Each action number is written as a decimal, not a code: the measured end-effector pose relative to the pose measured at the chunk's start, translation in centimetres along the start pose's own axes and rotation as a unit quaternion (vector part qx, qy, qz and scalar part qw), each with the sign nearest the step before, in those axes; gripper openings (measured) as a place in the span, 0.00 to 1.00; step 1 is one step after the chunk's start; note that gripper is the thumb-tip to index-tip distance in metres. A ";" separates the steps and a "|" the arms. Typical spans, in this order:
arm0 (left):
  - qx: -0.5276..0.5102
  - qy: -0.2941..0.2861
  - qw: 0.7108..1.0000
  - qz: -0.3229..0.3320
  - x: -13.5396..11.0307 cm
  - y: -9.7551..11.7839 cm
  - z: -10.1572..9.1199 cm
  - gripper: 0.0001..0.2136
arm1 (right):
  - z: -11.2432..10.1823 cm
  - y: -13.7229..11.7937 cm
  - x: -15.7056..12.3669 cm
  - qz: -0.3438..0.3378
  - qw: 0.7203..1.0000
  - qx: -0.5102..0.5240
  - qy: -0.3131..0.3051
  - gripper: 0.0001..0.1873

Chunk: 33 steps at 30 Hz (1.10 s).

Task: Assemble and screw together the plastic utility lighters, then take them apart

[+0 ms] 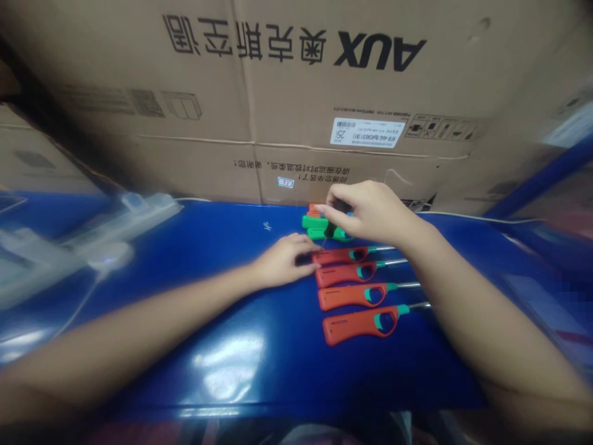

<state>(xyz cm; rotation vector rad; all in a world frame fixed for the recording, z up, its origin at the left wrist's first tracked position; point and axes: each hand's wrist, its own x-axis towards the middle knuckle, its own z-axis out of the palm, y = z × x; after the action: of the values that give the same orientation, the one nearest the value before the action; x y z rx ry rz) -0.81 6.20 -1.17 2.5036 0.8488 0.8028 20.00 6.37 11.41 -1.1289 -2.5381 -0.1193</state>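
Several red stick lighters with teal triggers and metal nozzles lie in a row on the blue table (222, 247); the nearest one (364, 322) is at the front, the farthest red one (345, 254) at the back. My left hand (283, 261) rests closed on the handle end of that farthest red lighter. My right hand (365, 210) hovers above it, pinching a small dark tool (330, 230) whose thin tip points down at the lighter's handle. Green lighters (319, 227) lie just behind, partly hidden by my right hand.
A large cardboard box (296, 93) printed AUX stands along the table's back edge. A blurred white power strip (130, 216) with a cord lies at the left. A blue rail (542, 176) slants at the right.
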 end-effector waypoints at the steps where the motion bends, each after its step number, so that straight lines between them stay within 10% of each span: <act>1: 0.000 0.000 1.000 0.000 0.0 0.0 0.0 0.15 | 0.0 0.0 0.0 -0.007 1.000 0.004 0.004 0.13; 33: -0.012 0.004 1.000 0.001 0.0 0.0 -0.1 0.14 | -1.6 -2.1 -0.6 0.032 0.998 -0.011 -0.051 0.11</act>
<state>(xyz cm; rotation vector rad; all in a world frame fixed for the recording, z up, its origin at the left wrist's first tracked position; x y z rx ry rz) -0.86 6.15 -1.10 2.4830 0.8345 0.8208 19.29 4.17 12.77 -1.2541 -2.5918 -0.0752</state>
